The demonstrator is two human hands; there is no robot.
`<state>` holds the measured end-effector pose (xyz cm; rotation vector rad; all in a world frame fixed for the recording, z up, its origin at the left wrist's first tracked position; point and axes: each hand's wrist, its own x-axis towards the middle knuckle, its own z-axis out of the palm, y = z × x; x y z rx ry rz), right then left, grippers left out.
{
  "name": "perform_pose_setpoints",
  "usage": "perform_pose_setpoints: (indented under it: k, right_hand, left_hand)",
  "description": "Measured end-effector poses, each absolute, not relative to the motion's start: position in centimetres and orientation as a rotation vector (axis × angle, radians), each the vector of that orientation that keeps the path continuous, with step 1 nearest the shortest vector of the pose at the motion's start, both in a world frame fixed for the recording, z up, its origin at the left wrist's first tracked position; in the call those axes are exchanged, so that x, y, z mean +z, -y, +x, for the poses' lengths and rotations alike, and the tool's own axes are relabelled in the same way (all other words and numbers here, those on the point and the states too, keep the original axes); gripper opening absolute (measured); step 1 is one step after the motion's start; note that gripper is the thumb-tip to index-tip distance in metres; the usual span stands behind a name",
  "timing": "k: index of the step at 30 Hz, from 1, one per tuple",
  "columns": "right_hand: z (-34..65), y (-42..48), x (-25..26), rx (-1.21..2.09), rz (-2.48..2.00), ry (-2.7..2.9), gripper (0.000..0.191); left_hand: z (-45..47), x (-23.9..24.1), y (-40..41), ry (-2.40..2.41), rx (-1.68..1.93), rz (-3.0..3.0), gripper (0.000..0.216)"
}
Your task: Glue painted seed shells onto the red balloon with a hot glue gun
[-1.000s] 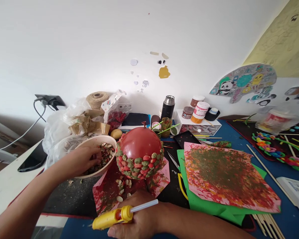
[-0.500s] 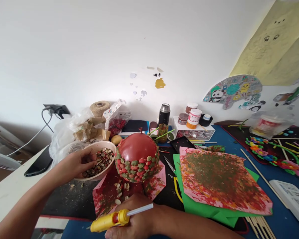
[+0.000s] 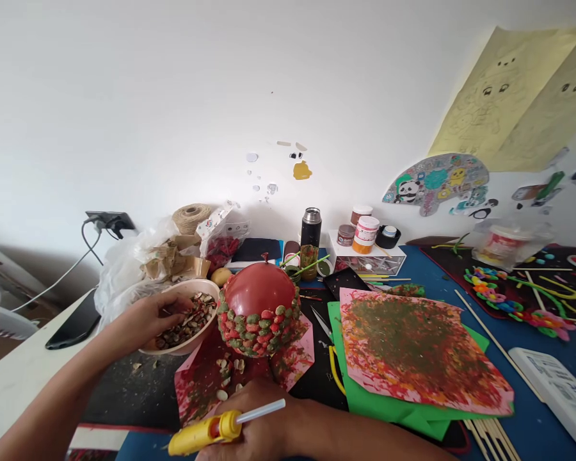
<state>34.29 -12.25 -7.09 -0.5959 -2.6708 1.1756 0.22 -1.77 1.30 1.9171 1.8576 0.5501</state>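
My left hand [image 3: 150, 317] reaches into a pale bowl [image 3: 199, 339] of painted shells, its fingers curled among the pieces. A red balloon [image 3: 258, 291] stands right of the bowl, its lower half ringed with glued red and green shells. My right hand [image 3: 262, 426] rests near the table's front edge, wrapped round a yellow glue gun [image 3: 206, 432] with a white glue stick poking out the back. Loose shells [image 3: 228, 374] lie on a paint-smeared pink sheet between balloon and hand.
A paint-covered pink sheet [image 3: 420, 349] lies on green paper to the right, scissors [image 3: 322, 323] beside it. A black flask [image 3: 311, 227], paint jars [image 3: 365, 232], twine roll [image 3: 192, 216] and plastic bags [image 3: 125, 269] line the wall. Skewers [image 3: 496, 438] and a phone [image 3: 74, 326] sit at the edges.
The view has tilted up and shifted slightly. My left hand stays in the bowl, fingers shifting among the shells. My right hand keeps the glue gun in the same place.
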Motion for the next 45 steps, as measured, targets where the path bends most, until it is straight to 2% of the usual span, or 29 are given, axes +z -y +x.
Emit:
perform_pose_setpoints:
  k: [8, 19, 33, 41, 45]
  right_hand:
    - [34.5, 12.3, -4.9, 1.183, -0.64, 2.724, 0.052]
    - [34.4, 12.2, -4.6, 1.097, -0.641, 2.74, 0.042]
    - [34.3, 12.3, -5.5, 1.089, -0.62, 2.717, 0.042]
    - [34.5, 12.1, -5.3, 1.119, -0.627, 2.709, 0.043]
    - [34.5, 11.9, -6.0, 1.057, -0.639, 2.68, 0.038]
  left_hand:
    - [0.3, 1.6, 1.1, -1.715, 0.516, 1.836, 0.087]
    - [0.6, 2.3, 1.8, -1.683, 0.577, 1.815, 0.091]
    - [0.9, 3.2, 1.7, -1.778, 0.567, 1.864, 0.072]
    - [1.9, 4.7, 3.9, -1.692, 0.725, 1.718, 0.096]
    - [2.6, 5.1, 5.5, -1.668, 0.854, 1.603, 0.099]
